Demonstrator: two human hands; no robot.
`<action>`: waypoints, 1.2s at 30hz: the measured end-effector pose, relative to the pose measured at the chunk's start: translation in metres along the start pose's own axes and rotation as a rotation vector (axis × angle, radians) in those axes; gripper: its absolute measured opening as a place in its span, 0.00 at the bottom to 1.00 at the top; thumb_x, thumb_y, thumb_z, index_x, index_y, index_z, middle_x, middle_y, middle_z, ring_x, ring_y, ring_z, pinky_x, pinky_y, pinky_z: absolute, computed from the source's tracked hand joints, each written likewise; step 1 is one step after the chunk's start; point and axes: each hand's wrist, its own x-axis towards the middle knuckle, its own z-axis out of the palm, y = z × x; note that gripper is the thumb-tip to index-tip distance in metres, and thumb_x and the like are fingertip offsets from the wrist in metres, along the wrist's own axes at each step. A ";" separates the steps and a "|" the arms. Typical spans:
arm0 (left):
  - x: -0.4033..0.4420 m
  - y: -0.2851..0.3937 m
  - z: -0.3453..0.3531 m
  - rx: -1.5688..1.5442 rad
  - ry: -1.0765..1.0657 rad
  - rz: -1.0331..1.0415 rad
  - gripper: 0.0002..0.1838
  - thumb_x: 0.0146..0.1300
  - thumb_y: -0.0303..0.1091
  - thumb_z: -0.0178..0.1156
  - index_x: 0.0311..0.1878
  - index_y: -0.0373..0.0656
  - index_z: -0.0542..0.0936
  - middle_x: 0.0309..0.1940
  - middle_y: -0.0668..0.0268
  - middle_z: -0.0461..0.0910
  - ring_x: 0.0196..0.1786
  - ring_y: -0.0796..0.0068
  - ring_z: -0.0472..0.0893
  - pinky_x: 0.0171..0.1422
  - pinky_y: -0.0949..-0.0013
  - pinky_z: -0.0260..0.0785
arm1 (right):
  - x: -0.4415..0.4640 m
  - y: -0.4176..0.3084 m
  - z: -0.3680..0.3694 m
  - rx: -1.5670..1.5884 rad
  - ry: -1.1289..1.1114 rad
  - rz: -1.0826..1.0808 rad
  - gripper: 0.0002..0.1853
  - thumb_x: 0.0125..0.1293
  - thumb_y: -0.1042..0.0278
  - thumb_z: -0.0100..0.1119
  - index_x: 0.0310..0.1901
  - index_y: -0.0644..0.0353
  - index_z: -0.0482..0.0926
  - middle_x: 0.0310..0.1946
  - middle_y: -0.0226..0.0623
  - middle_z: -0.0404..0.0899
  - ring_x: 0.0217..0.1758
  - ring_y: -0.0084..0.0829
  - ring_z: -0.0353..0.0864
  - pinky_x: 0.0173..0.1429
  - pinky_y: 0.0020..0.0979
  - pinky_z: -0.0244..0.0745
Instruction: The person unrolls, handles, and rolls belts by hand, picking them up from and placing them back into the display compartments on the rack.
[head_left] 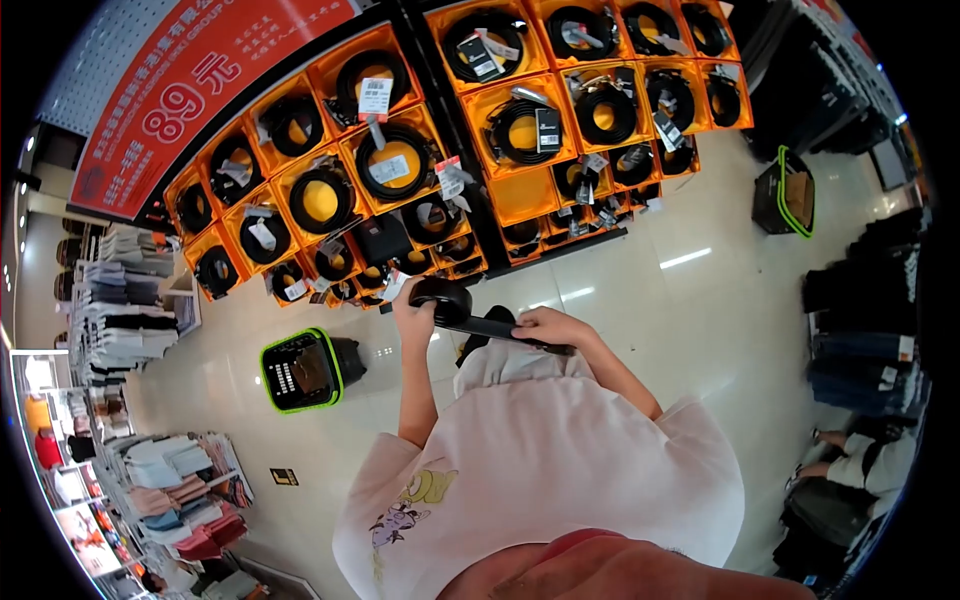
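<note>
A black belt (488,327) stretches between my two hands in front of my waist, one end rolled into a coil. My left hand (412,312) is closed around the coiled part, and a white tag (394,286) shows beside it. Farther right, my right hand (550,328) grips the straight length of the belt, close to its other end. Just beyond my hands stands a display rack with coiled black belts (323,200) in orange compartments (522,197), many with paper tags.
A black shopping basket with a green rim (322,398) stands on the tiled floor to the left, another basket (808,192) to the right. Folded clothes (170,465) lie on shelves at left; dark clothes (865,290) hang at right. A seated person (850,460) is at lower right.
</note>
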 end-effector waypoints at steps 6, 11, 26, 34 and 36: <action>-0.010 -0.015 0.028 0.347 -0.312 0.358 0.19 0.43 0.20 0.56 0.43 0.40 0.81 0.40 0.53 0.82 0.44 0.47 0.80 0.48 0.55 0.74 | 0.012 0.018 0.001 0.079 0.220 -0.063 0.10 0.66 0.65 0.60 0.40 0.64 0.78 0.23 0.30 0.76 0.24 0.20 0.73 0.29 0.27 0.68; -0.022 -0.012 0.057 0.529 -0.507 0.332 0.18 0.45 0.21 0.58 0.42 0.44 0.79 0.37 0.56 0.80 0.43 0.48 0.79 0.44 0.52 0.72 | 0.016 0.010 0.003 0.220 0.273 0.025 0.14 0.64 0.69 0.59 0.49 0.63 0.75 0.24 0.32 0.77 0.25 0.21 0.73 0.30 0.26 0.68; -0.045 -0.028 0.002 0.105 -0.209 0.122 0.29 0.52 0.20 0.63 0.61 0.42 0.72 0.47 0.56 0.80 0.49 0.57 0.81 0.55 0.62 0.72 | 0.055 -0.014 0.064 -0.280 0.405 -0.055 0.19 0.57 0.58 0.60 0.44 0.65 0.79 0.28 0.42 0.82 0.32 0.39 0.83 0.41 0.39 0.76; -0.084 -0.078 -0.047 -0.663 -0.005 -0.437 0.12 0.56 0.23 0.56 0.44 0.34 0.75 0.27 0.64 0.77 0.30 0.72 0.79 0.39 0.70 0.72 | 0.066 -0.040 0.123 -0.160 0.094 -0.174 0.27 0.60 0.57 0.69 0.52 0.69 0.72 0.35 0.35 0.78 0.34 0.22 0.77 0.38 0.25 0.74; -0.088 -0.092 -0.060 -0.645 -0.021 -0.474 0.11 0.56 0.23 0.56 0.43 0.34 0.75 0.25 0.64 0.77 0.28 0.72 0.78 0.37 0.69 0.72 | 0.066 -0.032 0.139 -0.037 -0.042 -0.277 0.33 0.56 0.58 0.73 0.57 0.69 0.70 0.42 0.35 0.79 0.41 0.25 0.76 0.47 0.29 0.75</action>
